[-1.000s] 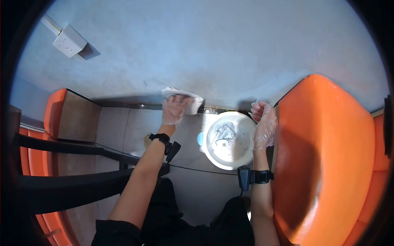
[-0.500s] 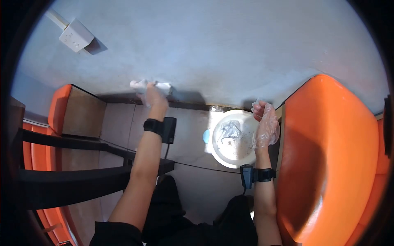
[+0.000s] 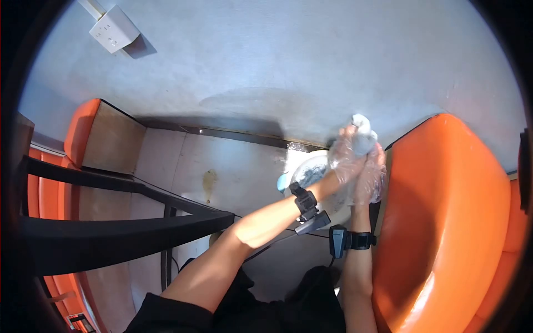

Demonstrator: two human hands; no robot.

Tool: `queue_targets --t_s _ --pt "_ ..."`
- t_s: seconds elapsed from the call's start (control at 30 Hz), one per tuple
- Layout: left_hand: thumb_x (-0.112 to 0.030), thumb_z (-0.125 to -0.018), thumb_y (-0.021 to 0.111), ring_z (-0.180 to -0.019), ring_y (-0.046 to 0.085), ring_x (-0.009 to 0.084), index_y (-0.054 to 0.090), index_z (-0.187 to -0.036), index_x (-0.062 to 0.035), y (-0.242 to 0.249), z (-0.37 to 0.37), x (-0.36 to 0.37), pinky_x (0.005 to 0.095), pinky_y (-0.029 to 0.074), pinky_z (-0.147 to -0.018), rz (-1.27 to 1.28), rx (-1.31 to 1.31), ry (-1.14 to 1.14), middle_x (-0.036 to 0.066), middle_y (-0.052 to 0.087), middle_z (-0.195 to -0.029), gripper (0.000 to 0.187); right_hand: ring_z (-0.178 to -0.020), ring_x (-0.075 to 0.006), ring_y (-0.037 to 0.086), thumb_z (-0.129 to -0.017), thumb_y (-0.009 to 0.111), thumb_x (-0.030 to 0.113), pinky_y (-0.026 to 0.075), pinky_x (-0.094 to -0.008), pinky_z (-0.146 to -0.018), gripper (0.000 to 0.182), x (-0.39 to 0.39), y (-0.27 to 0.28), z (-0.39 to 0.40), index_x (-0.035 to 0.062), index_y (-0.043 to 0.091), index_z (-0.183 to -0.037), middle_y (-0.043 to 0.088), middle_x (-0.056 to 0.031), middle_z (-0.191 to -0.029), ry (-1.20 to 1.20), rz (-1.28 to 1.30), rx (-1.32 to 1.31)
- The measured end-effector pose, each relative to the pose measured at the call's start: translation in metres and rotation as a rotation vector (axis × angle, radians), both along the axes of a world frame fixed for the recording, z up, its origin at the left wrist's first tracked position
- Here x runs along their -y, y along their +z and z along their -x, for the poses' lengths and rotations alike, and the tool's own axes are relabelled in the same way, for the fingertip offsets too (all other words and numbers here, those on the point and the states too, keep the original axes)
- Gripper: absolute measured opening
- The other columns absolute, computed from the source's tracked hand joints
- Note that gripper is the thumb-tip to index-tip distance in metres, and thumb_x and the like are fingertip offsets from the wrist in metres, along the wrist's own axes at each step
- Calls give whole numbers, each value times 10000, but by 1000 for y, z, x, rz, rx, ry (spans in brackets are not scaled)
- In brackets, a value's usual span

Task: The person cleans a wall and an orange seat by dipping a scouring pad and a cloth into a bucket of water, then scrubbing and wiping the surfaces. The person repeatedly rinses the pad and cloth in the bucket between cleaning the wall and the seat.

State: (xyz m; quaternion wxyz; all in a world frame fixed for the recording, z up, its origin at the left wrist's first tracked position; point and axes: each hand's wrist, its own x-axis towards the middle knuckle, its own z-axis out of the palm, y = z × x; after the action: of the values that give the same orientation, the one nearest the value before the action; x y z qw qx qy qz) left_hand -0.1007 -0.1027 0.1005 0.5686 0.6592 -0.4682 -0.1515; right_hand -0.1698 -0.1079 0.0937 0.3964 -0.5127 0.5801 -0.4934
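My left hand [image 3: 343,158], in a clear plastic glove, is closed around a bunched white cloth [image 3: 362,129] in front of the grey wall. Close against it, my right hand [image 3: 371,176], also in a clear glove, has its fingers up at the cloth's right lower side; their exact grip is partly hidden. Below both hands stands a white round basin [image 3: 315,155], largely covered by my left forearm. Something grey and crumpled shows inside the basin.
Orange padded seats [image 3: 422,222] stand at right and far left. A black metal frame [image 3: 139,236] juts in from the left. A white socket box [image 3: 115,29] hangs on the wall [image 3: 266,50]. A brownish stain [image 3: 209,186] marks the floor.
My left hand has carried the white cloth from the wall on the left across to my right hand, above the basin. A damp-looking curved mark now shows on the wall.
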Motion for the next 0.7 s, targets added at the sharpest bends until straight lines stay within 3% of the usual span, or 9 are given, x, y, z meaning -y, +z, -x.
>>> queue_targets --t_s 0.07,0.13,0.17,0.27,0.33,0.4,0.53,0.63,0.7 --pt "-337 -811 721 -1020 604 327 478 -1163 -58 20 3 0 448 481 -840 -116 -105 -104 180 586 -1108 512 -1016 -188 605 -1035 430 354 476 -331 -901 435 3 14 2 38 530 -1318 645 -109 -1135 77 20 96" --pt "-246 -856 697 -1050 543 236 437 -1224 -34 42 -1 -10 377 440 -911 -222 -519 -198 134 551 -1087 498 -1118 -194 564 -1017 465 391 440 -328 -959 521 1 34 4 80 437 -1434 596 -111 -1242 212 46 303" --pt "-283 -929 633 -1072 526 184 458 -1253 -33 43 -9 -18 346 438 -916 -177 -358 -186 113 568 -1089 445 -1175 -197 530 -996 517 382 417 -322 -991 586 -4 37 8 109 358 -1490 551 -106 -1314 269 -42 273" --pt "-319 -1007 519 -1101 524 178 487 -1282 -25 55 -32 -26 334 433 -929 -147 -615 -476 117 573 -1151 404 -1206 -200 513 -961 593 342 404 -321 -1014 645 -17 48 4 123 327 -1507 514 -98 -1369 361 -83 417" --pt "-344 -1046 425 -1106 528 186 537 -1269 -15 80 -40 -42 321 422 -946 -150 -491 -501 125 580 -1187 413 -1210 -196 516 -918 655 255 395 -318 -1028 695 -22 51 -9 138 317 -1513 516 -92 -1377 329 -63 625" --pt "-323 -1034 435 -899 619 240 595 -1125 -18 97 -49 -52 330 468 -808 -187 -286 -361 125 640 -946 357 -1275 -189 451 -958 588 204 354 -329 -1081 651 -30 66 -18 93 270 -1515 444 -93 -1416 309 -1 369" --pt "-269 -1065 350 -1101 536 236 557 -1205 -12 58 -78 -48 337 391 -1003 246 -118 31 130 581 -1168 358 -1156 -238 524 -923 588 85 450 -360 -991 647 -26 86 -40 89 296 -1500 488 -139 -1342 150 103 601" --pt "-372 -1027 428 -1026 551 151 580 -1196 -67 53 -99 -58 311 451 -898 109 -688 180 62 599 -1140 380 -1122 -267 562 -920 591 74 486 -375 -944 504 -3 119 -52 67 464 -1407 491 -158 -1332 50 383 570" --pt "-397 -1020 435 -989 544 129 578 -1175 -89 34 -106 -67 299 452 -872 50 -811 169 38 594 -1108 373 -978 -208 601 -948 571 112 502 -302 -849 365 56 64 -46 31 532 -1302 583 -113 -1136 886 -54 1426"
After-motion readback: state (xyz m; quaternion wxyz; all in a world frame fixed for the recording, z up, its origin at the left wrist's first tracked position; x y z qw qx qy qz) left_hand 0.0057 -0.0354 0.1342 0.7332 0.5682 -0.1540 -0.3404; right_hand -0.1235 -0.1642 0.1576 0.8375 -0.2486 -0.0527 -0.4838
